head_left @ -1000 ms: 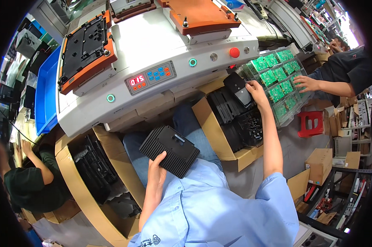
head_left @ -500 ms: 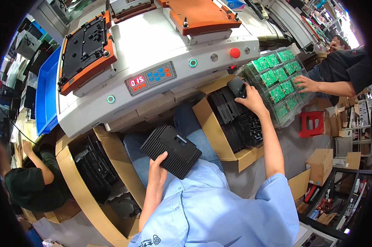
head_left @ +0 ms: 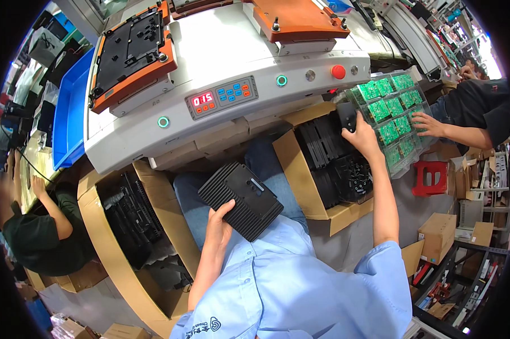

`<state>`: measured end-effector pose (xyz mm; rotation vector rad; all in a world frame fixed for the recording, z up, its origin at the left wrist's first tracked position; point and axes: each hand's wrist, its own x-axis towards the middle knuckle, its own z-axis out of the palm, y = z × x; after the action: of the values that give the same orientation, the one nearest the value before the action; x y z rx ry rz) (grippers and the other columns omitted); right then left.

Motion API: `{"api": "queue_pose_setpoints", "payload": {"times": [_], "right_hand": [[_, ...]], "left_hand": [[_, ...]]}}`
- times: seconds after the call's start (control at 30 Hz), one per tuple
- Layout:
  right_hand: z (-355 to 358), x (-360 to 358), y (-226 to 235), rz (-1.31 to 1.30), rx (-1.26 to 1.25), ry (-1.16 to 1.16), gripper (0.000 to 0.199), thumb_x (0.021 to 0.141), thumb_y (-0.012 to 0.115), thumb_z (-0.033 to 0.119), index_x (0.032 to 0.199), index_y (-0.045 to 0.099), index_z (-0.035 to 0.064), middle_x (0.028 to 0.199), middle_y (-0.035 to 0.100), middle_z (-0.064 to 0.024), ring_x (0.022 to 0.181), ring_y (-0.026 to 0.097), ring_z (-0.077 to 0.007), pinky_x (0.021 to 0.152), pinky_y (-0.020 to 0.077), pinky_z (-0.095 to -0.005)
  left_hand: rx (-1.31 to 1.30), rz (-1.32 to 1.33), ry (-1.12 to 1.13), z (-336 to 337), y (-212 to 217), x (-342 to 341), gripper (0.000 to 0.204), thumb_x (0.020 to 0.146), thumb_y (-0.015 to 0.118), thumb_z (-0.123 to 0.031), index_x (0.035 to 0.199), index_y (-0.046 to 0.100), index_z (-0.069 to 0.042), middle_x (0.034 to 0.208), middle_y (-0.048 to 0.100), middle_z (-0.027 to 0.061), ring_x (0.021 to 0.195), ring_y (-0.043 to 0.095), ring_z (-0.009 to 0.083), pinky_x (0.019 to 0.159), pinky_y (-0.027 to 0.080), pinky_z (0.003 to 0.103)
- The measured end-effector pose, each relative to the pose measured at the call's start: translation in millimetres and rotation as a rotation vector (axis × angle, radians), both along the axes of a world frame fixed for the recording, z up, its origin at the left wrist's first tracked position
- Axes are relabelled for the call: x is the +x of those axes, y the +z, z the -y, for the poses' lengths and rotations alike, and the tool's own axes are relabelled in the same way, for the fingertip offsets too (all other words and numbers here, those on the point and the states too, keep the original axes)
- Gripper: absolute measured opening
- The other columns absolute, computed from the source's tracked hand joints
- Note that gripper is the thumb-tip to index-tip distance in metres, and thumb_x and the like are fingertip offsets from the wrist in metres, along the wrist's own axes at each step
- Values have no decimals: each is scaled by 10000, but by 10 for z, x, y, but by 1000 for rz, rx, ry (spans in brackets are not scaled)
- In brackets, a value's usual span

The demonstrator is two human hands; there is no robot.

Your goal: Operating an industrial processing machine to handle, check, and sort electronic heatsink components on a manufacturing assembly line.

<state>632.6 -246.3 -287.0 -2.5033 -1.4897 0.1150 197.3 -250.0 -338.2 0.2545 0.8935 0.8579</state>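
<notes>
- Head view: the left hand point(head_left: 220, 226) gripped the near corner of a black ribbed plate point(head_left: 241, 199), thumb on top and fingers hidden beneath it.
- The plate lay nearly flat over the lap, its long axis running diagonally from the left hand up and to the left, ribbed edges facing the machine point(head_left: 221, 73).
- The right hand point(head_left: 361, 138) reached forward, fingers closed around a small black part point(head_left: 347, 116) held upright, just above the cardboard box point(head_left: 308, 181) of stacked black parts.
- Just right of that hand stood a clear tray point(head_left: 399, 121) of green circuit boards; another person's hand point(head_left: 427, 124) touched it.
- The small part's lower end was hidden by the fingers, its shape hard to make out.
</notes>
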Motion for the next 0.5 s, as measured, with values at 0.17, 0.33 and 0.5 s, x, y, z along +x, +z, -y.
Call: {"api": "queue_pose_setpoints", "payload": {"times": [0.17,0.33,0.5], "right_hand": [[93,46,174,-247,214,-64,734,782,693,274,1333,397,-110,925,682,-210,857,680,-250,766,507,-337],[162,-23,246,-223,143,-54,696,771,707,278,1304,458,-94,937,683,-188,845,666,-232,782,500,-325],[176,-2,201,-242,40,-53,675,774,703,268,1303,470,-81,982,679,-182,887,660,-229,795,498,-325]], "left_hand": [[15,-48,-22,-76,94,-5,324,866,625,-94,1168,538,-14,1048,641,95,923,652,204,811,554,323],[69,-85,-68,-201,148,-39,305,900,628,-193,1135,568,-8,1022,648,80,911,642,162,789,534,293],[108,-107,-105,-263,227,-42,324,904,626,-225,1130,569,0,1022,646,79,900,640,159,792,528,297]]}}
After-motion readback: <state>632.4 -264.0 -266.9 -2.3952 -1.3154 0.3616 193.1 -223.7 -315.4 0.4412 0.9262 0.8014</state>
